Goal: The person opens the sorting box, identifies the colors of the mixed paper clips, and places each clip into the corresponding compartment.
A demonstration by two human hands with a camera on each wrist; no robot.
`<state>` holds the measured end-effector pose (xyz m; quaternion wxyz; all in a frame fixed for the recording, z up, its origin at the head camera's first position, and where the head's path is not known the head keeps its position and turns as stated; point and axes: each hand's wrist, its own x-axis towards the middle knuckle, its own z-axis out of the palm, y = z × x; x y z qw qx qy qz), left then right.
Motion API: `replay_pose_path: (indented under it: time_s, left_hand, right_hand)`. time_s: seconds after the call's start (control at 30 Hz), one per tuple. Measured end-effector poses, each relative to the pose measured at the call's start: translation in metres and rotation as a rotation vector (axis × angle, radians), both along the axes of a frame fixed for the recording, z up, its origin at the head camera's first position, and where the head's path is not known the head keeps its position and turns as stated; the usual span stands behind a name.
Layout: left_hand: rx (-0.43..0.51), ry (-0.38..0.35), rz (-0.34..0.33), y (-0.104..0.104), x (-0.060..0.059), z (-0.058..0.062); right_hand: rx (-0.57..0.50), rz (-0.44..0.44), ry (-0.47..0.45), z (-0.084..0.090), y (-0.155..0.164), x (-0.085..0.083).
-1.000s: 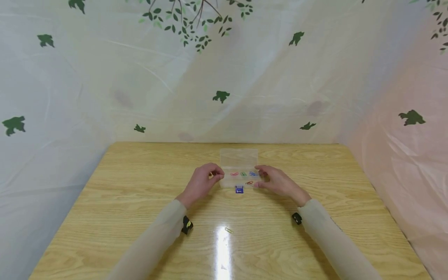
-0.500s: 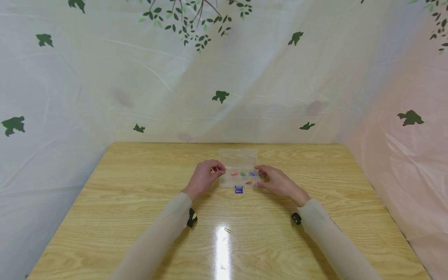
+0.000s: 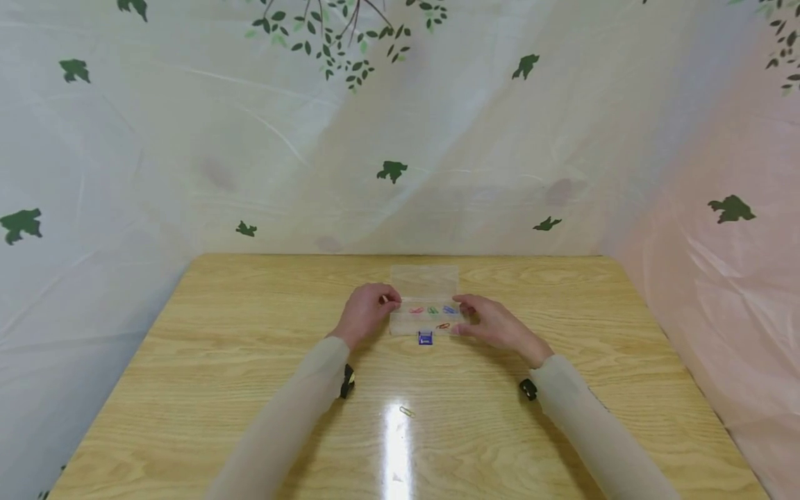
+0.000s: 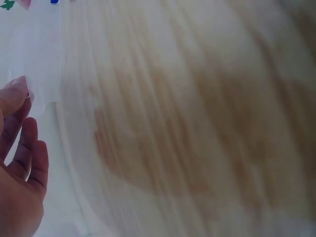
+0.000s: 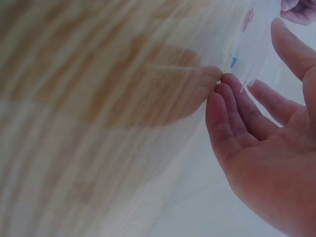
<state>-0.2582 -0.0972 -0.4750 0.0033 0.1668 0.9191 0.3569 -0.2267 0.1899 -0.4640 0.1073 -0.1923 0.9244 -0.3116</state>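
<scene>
A clear plastic compartment case (image 3: pixel 406 325) lies on the table with its lid (image 3: pixel 425 280) raised at the back. Pink (image 3: pixel 416 310), green (image 3: pixel 432 310) and blue paper clips (image 3: pixel 449 310) lie in its back row. Red paper clips (image 3: pixel 443 326) are in the front row, above a blue latch (image 3: pixel 425 338). At the case's rear left edge, my left hand (image 3: pixel 369 310) pinches with thumb and index finger (image 4: pixel 20 91); the contact is partly hidden. My right hand (image 3: pixel 494 324) grips the right end, thumb in front and fingers behind.
A single yellow paper clip (image 3: pixel 407 412) lies nearer to me on the wooden table (image 3: pixel 262 389), beside a bright light reflection. A pale leaf-patterned cloth (image 3: pixel 300 173) hangs behind the table and on both sides.
My left hand has moved backward along the case's left edge, from its front part to near the hinge. The right hand keeps its place on the case.
</scene>
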Motion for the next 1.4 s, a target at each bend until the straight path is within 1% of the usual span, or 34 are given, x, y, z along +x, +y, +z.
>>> replay_pose_path:
  time_s: [0.13,0.3,0.37,0.53,0.63,0.73,0.93,1.07,1.23,1.4]
  left_hand:
    - [-0.021,0.006,0.004,0.002,0.003,0.001]
    - [-0.038,-0.005,0.02,0.003,0.01,0.004]
    - [-0.041,0.013,0.008,0.003,0.013,0.005]
    - [-0.035,0.091,-0.079,0.001,0.023,0.007]
    - [-0.021,0.096,-0.12,-0.001,0.029,0.009]
    - [-0.001,0.079,-0.152,-0.002,0.037,0.012]
    - [0.045,0.072,-0.217,-0.007,0.054,0.02]
    - [0.061,0.041,-0.267,-0.012,0.064,0.023]
    - [0.049,0.013,-0.346,-0.019,0.074,0.024]
    - [0.01,-0.026,-0.432,-0.025,0.081,0.024]
  right_hand:
    - [0.0,0.002,0.0,0.001,0.0,0.002]
    - [-0.001,0.009,0.0,0.0,0.001,0.002]
    - [-0.002,0.01,-0.002,-0.001,0.002,0.002]
    - [-0.001,0.002,-0.014,-0.001,0.002,0.002]
    - [-0.005,0.006,-0.015,-0.001,0.002,0.002]
    - [-0.007,0.007,-0.018,-0.002,0.002,0.001]
    - [-0.005,0.002,-0.017,-0.001,0.001,0.0]
    - [0.0,-0.001,-0.014,-0.001,0.0,-0.001]
    - [-0.002,-0.014,-0.023,0.001,-0.002,-0.001]
    - [-0.008,-0.028,-0.038,0.002,-0.005,0.0]
